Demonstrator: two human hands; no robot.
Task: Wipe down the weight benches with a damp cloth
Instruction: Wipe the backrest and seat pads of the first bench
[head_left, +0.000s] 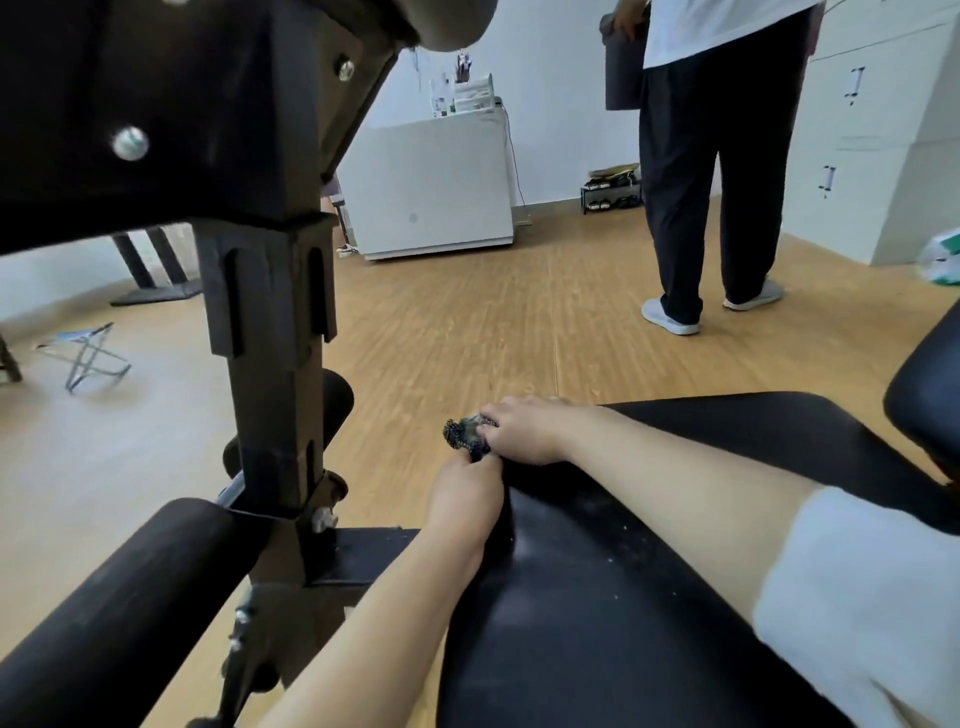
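Wood floor (467, 322) lies open beyond the black bench pad (597, 597); a frame post (270, 364) stands close at my left, and a bystander (711, 156) stands far right. At the pad's front edge, the dark cloth (462, 439) is bunched between both hands. Right hand (524, 431) curls over it from above; left hand (467, 499) pinches it from below, forearms converging.
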